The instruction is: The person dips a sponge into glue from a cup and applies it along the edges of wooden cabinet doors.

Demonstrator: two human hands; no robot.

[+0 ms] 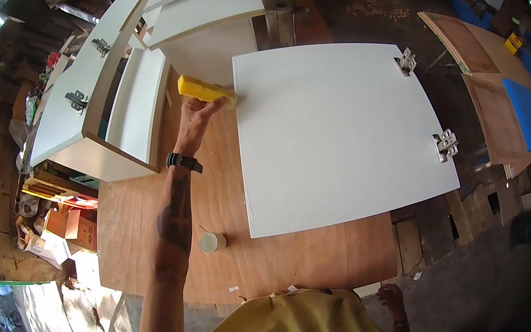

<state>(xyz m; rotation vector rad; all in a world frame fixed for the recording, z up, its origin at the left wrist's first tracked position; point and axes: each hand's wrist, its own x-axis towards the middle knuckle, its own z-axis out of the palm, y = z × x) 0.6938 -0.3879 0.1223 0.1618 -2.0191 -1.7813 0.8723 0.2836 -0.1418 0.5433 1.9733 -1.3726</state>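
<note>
My left hand [197,113], with a dark watch on its wrist, grips a yellow sponge-like block [200,89]. It holds the block beside the left edge of a white cabinet door [339,136]; I cannot tell whether the two touch. The door lies flat over a plywood-topped table [306,263] and carries two metal hinges [446,146] along its right side. A small pale cup [212,242] with a thin stick at its rim stands near my left forearm. Down by my right side hangs my right hand [392,299], its fingers loosely bent and apart, with nothing visible in them.
White cabinet parts [140,104] stand on the left end of the table, and another white door with hinges [90,69] leans there. At the right, brown wooden panels [494,84] carry a blue piece [525,113]. Cardboard boxes [81,227] sit at the lower left.
</note>
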